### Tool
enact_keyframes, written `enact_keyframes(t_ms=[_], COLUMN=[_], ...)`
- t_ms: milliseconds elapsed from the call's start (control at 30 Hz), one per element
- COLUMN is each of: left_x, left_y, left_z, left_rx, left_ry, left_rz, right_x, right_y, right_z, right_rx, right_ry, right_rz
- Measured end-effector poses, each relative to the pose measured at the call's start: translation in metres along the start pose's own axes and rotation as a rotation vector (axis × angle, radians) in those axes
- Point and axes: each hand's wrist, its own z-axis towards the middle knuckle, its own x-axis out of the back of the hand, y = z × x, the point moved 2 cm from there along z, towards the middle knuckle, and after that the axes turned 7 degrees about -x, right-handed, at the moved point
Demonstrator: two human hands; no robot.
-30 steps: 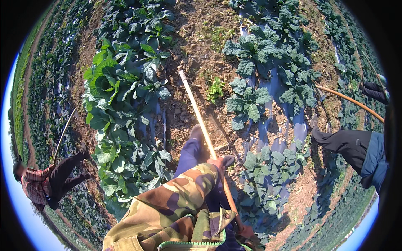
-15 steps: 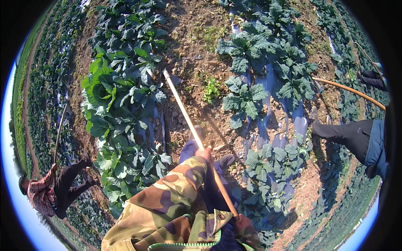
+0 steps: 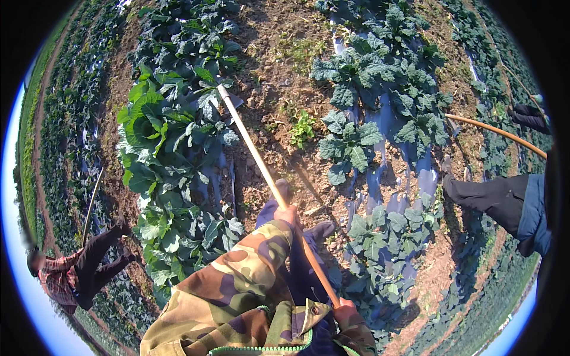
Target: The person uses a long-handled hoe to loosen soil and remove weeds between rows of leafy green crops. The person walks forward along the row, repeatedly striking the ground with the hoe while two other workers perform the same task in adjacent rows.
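Observation:
Across the middle runs a long-handled hoe [image 3: 252, 145], its pale wooden shaft slanting up and to the left. My left hand [image 3: 286, 214] is closed round the shaft partway down. Near the lower end, my right hand [image 3: 344, 309] grips the same shaft. The hoe's metal blade [image 3: 234, 99] is at the right edge of the left row of leafy plants [image 3: 148, 127], beside the soil path; whether it touches the ground I cannot tell. My camouflage sleeve [image 3: 237, 267] covers the left forearm.
Dark kale plants [image 3: 350, 139] grow through plastic film [image 3: 386, 118] on the right. A small bright green weed [image 3: 303, 129] stands in the path [image 3: 267, 65]. A person in a plaid shirt [image 3: 58, 279] is at left; another in dark trousers [image 3: 493, 193] is at right, near a curved wooden pole [image 3: 499, 130].
The hoe's head has moved up and left, toward the left plant row. My left hand has shifted slightly left and up with the shaft, and the right hand has risen a little.

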Motion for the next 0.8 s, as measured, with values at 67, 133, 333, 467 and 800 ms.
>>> enact_keyframes(t_ms=[67,133,333,467,800], left_x=[0.0,-0.004,-0.022,-0.019,-0.006], left_y=[0.007,0.005,-0.031,-0.043,0.012], left_z=[0.012,0.013,-0.054,-0.067,-0.007], left_rx=[-0.042,-0.047,0.102,0.098,0.07], left_ry=[0.079,0.107,0.0,-0.087,-0.084], left_rz=[0.009,0.228,0.358,0.12,-0.131], right_x=[-0.001,-0.001,0.004,-0.002,0.003], right_y=[-0.01,-0.008,0.044,0.057,-0.01], right_z=[0.005,0.0,-0.039,-0.046,-0.01], right_rx=[0.033,0.029,0.027,-0.098,-0.048], right_ry=[-0.034,-0.1,-0.174,-0.167,0.035], right_rz=[0.086,0.174,-0.168,-0.103,-0.091])
